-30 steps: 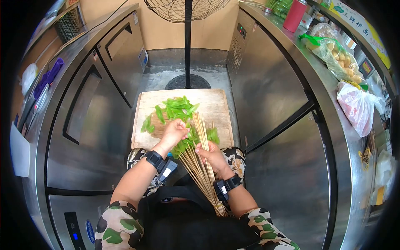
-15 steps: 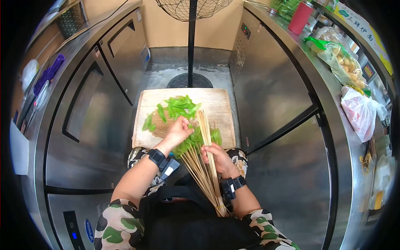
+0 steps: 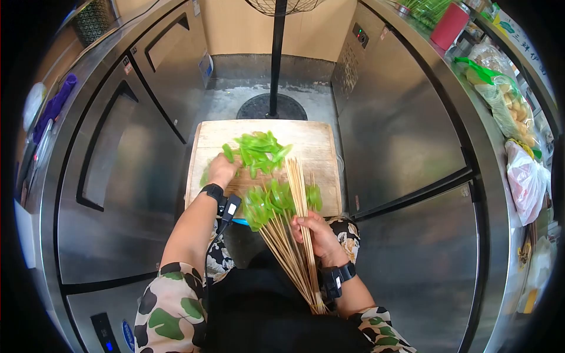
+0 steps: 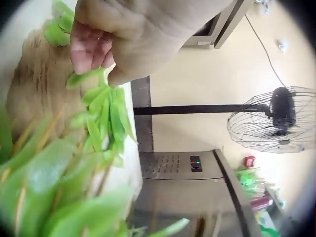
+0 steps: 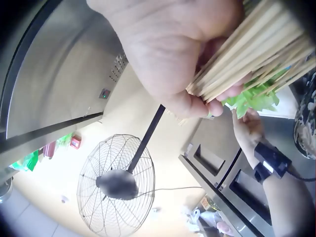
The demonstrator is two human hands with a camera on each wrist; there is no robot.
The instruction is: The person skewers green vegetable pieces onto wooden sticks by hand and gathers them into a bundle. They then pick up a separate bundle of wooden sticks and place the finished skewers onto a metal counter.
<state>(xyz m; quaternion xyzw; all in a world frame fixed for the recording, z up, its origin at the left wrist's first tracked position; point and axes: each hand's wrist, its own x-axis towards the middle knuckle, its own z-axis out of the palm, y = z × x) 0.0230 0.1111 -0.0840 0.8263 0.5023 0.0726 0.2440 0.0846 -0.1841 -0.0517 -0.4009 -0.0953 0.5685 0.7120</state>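
One wooden board (image 3: 215, 136) between cabinets (image 3: 406, 123), right fingers (image 3: 302, 222) holding skewers (image 3: 299, 191), grip of left fingers (image 4: 82, 53) unclear.

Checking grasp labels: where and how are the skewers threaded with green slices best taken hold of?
Probably by the skewers' bare shafts, coming from the person's left: green slices crowd the far ends, the shafts draw together toward the person, and the right hand, round the plain sticks, occupies the right side.

In the head view, a fan (image 3: 276, 59) stood at twelve o'clock and a bottle (image 3: 450, 25) near half past one. A white bag (image 3: 525, 185) sat at three, a cabinet (image 3: 118, 170) at nine.
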